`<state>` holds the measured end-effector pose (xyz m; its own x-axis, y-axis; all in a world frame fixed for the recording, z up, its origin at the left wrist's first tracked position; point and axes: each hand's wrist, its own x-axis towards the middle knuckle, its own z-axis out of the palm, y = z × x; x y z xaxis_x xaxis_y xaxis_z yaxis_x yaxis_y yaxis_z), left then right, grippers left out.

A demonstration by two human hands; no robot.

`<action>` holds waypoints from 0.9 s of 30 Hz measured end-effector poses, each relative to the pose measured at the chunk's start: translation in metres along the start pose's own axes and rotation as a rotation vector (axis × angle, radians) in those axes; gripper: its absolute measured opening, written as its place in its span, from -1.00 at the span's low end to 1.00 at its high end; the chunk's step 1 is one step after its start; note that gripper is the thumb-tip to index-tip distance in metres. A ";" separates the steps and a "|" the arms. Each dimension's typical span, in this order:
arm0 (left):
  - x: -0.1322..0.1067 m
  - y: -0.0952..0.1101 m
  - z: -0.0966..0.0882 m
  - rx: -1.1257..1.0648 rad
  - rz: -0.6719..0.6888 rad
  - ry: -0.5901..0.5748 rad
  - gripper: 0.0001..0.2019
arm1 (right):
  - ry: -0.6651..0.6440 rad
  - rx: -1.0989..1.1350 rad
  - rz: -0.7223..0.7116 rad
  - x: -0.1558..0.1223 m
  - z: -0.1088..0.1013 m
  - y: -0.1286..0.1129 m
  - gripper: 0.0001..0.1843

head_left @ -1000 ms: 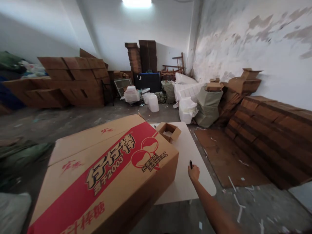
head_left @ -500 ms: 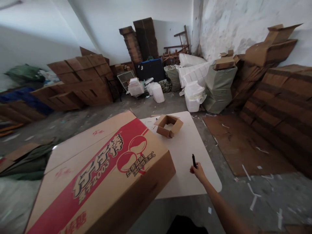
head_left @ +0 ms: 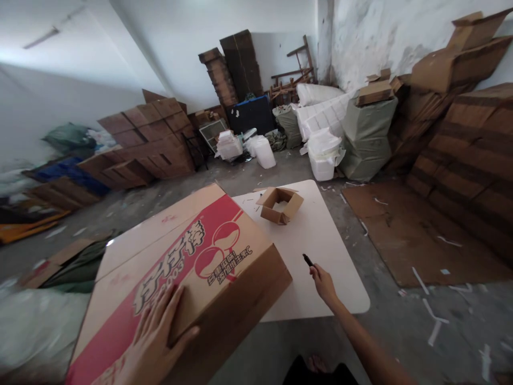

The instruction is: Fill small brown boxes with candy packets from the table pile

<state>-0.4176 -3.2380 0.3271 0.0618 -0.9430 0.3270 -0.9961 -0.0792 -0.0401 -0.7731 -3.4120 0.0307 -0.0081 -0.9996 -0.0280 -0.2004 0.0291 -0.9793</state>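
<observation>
A large cardboard box (head_left: 236,240) with a red band, printed characters and lollipop pictures fills the lower left, lying partly over a white tabletop (head_left: 332,256). My left hand (head_left: 154,339) rests flat on its top near the front edge, fingers stretched out. Above the right part of the tabletop, my right hand (head_left: 324,283) grips a black marker (head_left: 308,260) that points up and left, apart from the box. Toward the table's far edge stands a small open carton (head_left: 279,205) with its flaps spread.
A flat cardboard sheet (head_left: 425,235) and paper strips lie on the floor at right. Stacked cartons (head_left: 465,144) line the right side, more cartons (head_left: 148,139) the left. White plastic containers (head_left: 260,151) and grey-green sacks (head_left: 366,136) stand at the back.
My left hand has come into view and lies on the large box. My right hand has shifted slightly, and the marker has tilted from upright toward the left.
</observation>
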 end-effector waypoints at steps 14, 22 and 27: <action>0.008 0.007 0.007 0.115 0.031 -0.007 -0.12 | -0.057 -0.208 -0.268 -0.012 0.016 -0.016 -0.48; 0.009 0.009 0.006 0.110 0.035 -0.013 -0.14 | -0.136 -0.142 -0.329 -0.014 0.033 -0.034 -0.55; 0.014 0.010 0.008 0.130 0.038 -0.027 -0.14 | -0.124 -0.239 -0.283 -0.015 0.044 -0.013 -0.55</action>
<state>-0.4261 -3.2549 0.3239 0.0276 -0.9543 0.2974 -0.9812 -0.0828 -0.1745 -0.7273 -3.3970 0.0354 0.1954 -0.9604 0.1988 -0.4003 -0.2631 -0.8778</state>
